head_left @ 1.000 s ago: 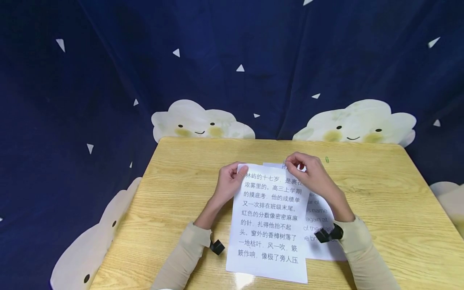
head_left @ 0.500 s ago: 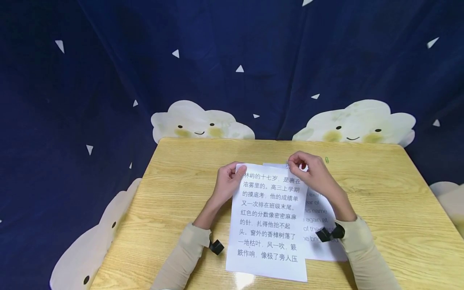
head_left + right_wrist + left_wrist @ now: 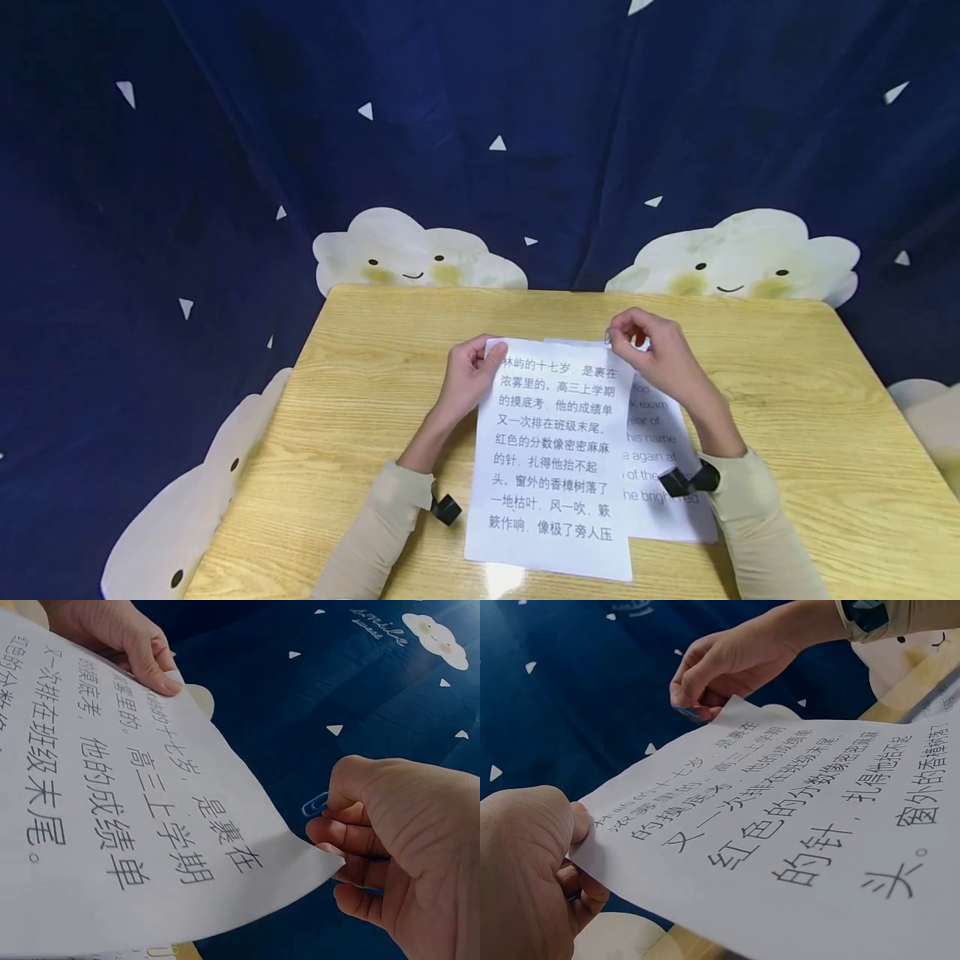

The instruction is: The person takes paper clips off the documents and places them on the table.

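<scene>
Two sheets: a sheet with Chinese text [image 3: 551,454] lies over a sheet with English text [image 3: 660,467], near the middle of the worktop [image 3: 360,392], the lower one showing along the right side.
Top edge: the Chinese sheet's far corners are lifted off the worktop, towards its far edge.
Left hand [image 3: 468,379]: pinches the sheet's far left corner between thumb and curled fingers.
Right hand [image 3: 660,358]: fingers curled round a blue paper clip [image 3: 315,804], at the sheet's far right corner.
Doing it well: judging by the grip, the clip should slide squarely over the corner while the left hand keeps the paper taut; both sheets' edges would need lining up first, since the lower one is offset to the right.
Change: since a second ago the right hand has shifted right, off the printed corner, uncovering more of the English lines; the left hand's pinch is unchanged.
Around: dark blue cloth [image 3: 525,100] with smiling clouds behind the worktop.
</scene>
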Demonstrator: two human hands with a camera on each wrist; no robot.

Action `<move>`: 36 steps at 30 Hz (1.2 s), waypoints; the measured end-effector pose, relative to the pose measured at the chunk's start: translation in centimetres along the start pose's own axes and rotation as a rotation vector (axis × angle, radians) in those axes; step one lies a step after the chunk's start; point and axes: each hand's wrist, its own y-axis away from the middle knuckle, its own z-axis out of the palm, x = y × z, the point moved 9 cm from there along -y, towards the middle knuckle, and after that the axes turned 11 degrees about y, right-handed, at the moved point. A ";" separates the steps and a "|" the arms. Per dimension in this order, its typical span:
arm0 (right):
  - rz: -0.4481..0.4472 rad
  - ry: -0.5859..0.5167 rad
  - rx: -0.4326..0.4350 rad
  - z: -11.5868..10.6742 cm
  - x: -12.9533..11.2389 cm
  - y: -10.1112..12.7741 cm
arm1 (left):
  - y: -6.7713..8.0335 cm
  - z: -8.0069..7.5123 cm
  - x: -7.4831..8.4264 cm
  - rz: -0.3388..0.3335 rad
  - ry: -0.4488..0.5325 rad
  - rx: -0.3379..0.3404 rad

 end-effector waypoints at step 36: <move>0.245 0.090 0.025 -2.9 8.2 1.2 | -0.6 -2.3 -0.2 0.007 -0.071 0.077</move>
